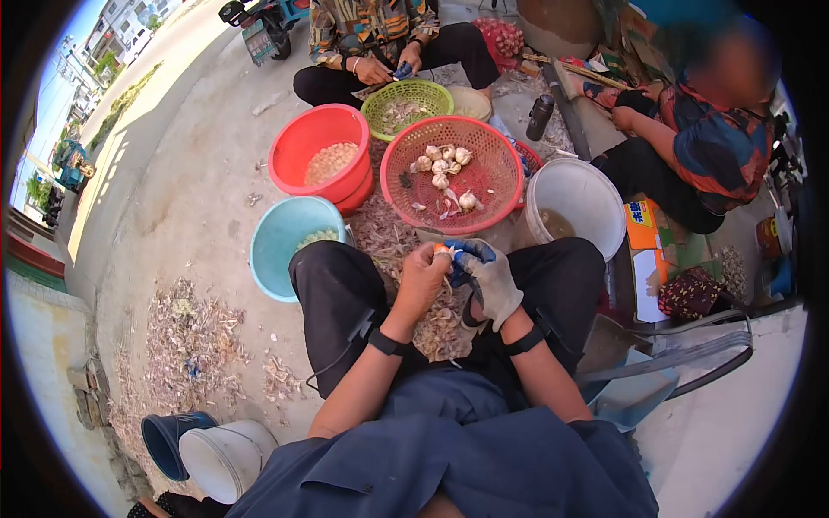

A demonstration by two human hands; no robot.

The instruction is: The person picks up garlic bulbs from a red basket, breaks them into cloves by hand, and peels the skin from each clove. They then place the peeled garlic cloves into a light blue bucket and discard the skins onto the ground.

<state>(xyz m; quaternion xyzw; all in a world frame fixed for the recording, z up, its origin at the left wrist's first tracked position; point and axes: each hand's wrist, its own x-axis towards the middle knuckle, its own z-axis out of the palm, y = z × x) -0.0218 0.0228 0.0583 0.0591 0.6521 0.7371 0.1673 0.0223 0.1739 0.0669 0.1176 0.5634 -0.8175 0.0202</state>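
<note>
My left hand, bare and with its fingers pinched, meets my right hand over my lap. The right hand wears a grey and blue glove, and its fingers are curled round a small whitish piece of garlic. A bit of orange shows at the left fingertips; I cannot tell what it belongs to. Just beyond the hands is a red mesh basket with several whole garlic bulbs and some loose skins. Garlic peelings lie between my legs, below the hands.
A red tub and a turquoise basin hold pale cloves at left. A white bucket stands at right. Across from me a person works over a green basket; another person sits at right. Skins cover the ground.
</note>
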